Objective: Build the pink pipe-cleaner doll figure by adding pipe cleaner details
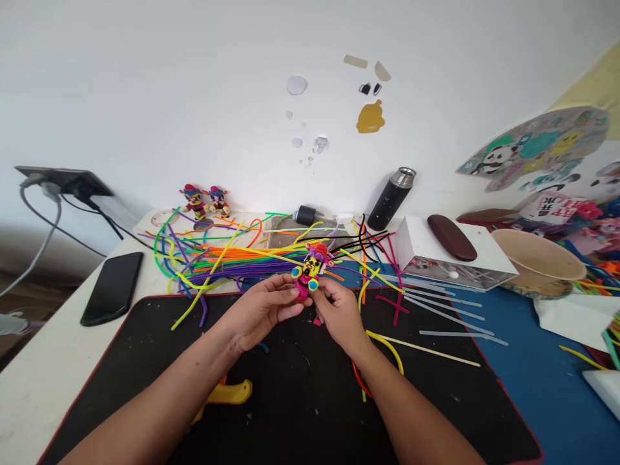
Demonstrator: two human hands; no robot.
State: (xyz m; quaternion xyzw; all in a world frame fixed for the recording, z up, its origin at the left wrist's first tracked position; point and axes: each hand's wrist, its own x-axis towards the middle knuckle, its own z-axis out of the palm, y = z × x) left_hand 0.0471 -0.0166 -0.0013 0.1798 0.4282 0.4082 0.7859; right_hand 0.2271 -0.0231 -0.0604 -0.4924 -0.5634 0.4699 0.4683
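A small doll-like figure (314,267) of coloured pipe cleaners is held between my two hands over the front of the loose pile. It has a red top, a yellow and black body, blue round ends and a magenta base. My left hand (268,307) has its fingers and thumb closed on the lower left side of the figure. From the right, my right hand (338,313) pinches its lower edge, and the fingertips are partly hidden. Just behind lies a heap of loose coloured pipe cleaners (242,258). Under my left forearm a yellow-handled tool (232,392) partly shows.
Two similar figures (194,201) stand at the back left. A black phone (112,287) lies left of the black mat (281,413). At the back right are an open black flask (392,199) and a white box (484,248) with a brown case (450,237). Clear sticks (450,310) lie in front.
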